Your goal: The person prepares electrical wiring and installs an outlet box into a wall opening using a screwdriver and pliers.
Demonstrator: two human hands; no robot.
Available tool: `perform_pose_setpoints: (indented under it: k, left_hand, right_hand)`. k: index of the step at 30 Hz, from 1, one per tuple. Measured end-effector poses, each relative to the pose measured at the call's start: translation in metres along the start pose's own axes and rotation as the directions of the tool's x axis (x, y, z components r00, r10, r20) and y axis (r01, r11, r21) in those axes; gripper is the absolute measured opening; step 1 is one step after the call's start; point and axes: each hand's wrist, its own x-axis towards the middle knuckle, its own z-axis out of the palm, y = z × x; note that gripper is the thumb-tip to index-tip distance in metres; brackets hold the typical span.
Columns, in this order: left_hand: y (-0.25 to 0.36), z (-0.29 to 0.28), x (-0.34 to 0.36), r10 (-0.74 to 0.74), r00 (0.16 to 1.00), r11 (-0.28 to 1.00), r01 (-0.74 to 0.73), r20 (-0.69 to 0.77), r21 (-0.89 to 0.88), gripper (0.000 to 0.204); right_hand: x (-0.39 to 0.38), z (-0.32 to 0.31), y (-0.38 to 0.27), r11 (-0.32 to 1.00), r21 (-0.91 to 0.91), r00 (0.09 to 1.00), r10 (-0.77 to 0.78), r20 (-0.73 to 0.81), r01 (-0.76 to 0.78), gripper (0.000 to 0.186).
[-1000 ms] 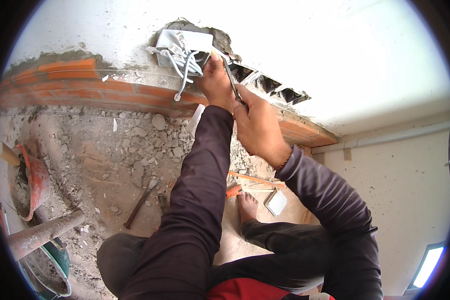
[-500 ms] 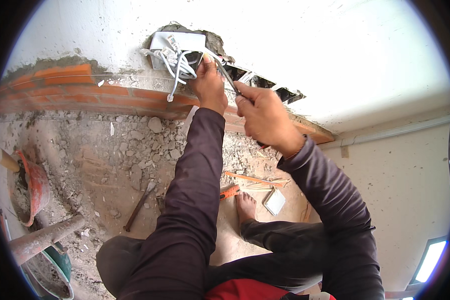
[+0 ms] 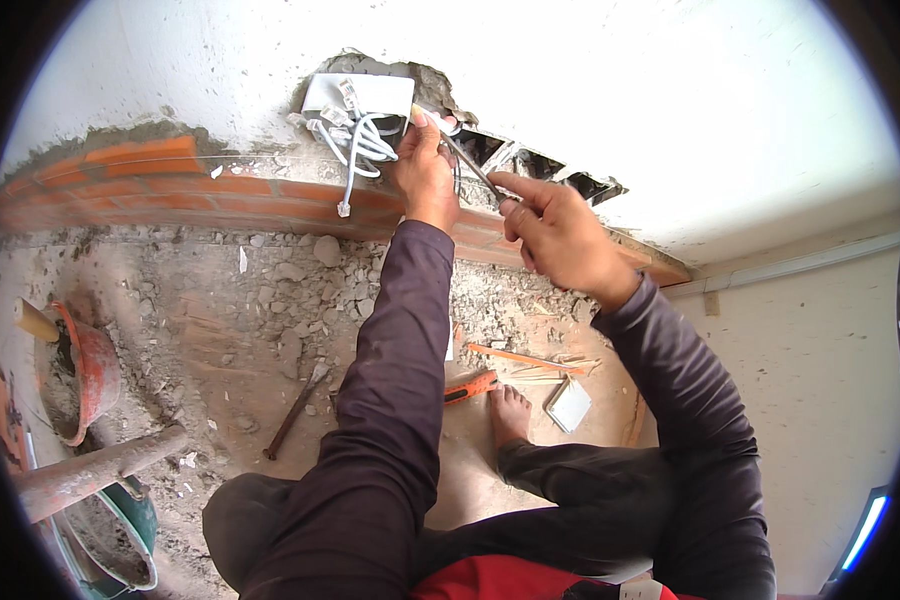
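A white plastic wall box (image 3: 358, 93) sits at a ragged hole in the wall. Light grey network cables (image 3: 366, 150) with clear plugs bunch in front of it. My left hand (image 3: 430, 180) grips the box's right edge, thumb on top and fingers partly hidden behind. In my right hand (image 3: 562, 235) is a screwdriver (image 3: 473, 168), its thin metal shaft slanting up-left towards my left fingers. The handle is hidden inside my closed fist. Whether the tip touches the box, I cannot tell.
Broken hollow bricks (image 3: 535, 163) show right of the box; orange brickwork (image 3: 170, 190) runs left. Rubble (image 3: 290, 290) litters the floor. A chisel-like bar (image 3: 295, 412), orange utility knife (image 3: 470, 387) and white square plate (image 3: 569, 404) lie nearer. Left are a red bucket (image 3: 95, 370) and a hammer (image 3: 100, 470).
My right hand and the screwdriver have drawn a little right, away from the box. My left hand keeps its grip. The whole view has shifted slightly.
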Motion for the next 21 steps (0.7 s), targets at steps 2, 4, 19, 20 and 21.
perform_pose_setpoints:
  k: [2, 4, 19, 20, 21]
  left_hand:
    - [0.002, -0.003, 0.001, -0.022, 0.999, 1.0, 0.022, -0.023, -0.009, 0.03]
    - [0.003, -0.001, 0.003, -0.067, 0.994, 0.998, 0.066, -0.081, -0.024, 0.028]
    - [0.005, 0.009, -0.013, -0.039, 0.99, 0.999, 0.036, -0.136, -0.024, 0.019]
    - [0.006, 0.009, -0.013, -0.033, 0.99, 0.999, 0.031, -0.135, -0.017, 0.018]
    - [0.006, 0.01, -0.014, -0.031, 0.992, 0.999, 0.03, -0.124, -0.01, 0.018]
  right_hand:
    - [-0.003, 0.024, 0.007, 0.982, -0.164, 0.984, -0.117, -0.133, 0.095, 0.041]
    - [-0.009, 0.04, 0.006, 0.955, -0.264, 0.95, -0.2, -0.24, 0.135, 0.041]
    - [-0.013, 0.032, 0.003, 0.918, -0.391, 0.951, -0.177, -0.252, 0.067, 0.036]
    - [-0.012, 0.029, 0.004, 0.907, -0.415, 0.953, -0.187, -0.238, 0.075, 0.036]
    - [-0.011, 0.028, 0.006, 0.902, -0.416, 0.939, -0.234, -0.253, 0.113, 0.036]
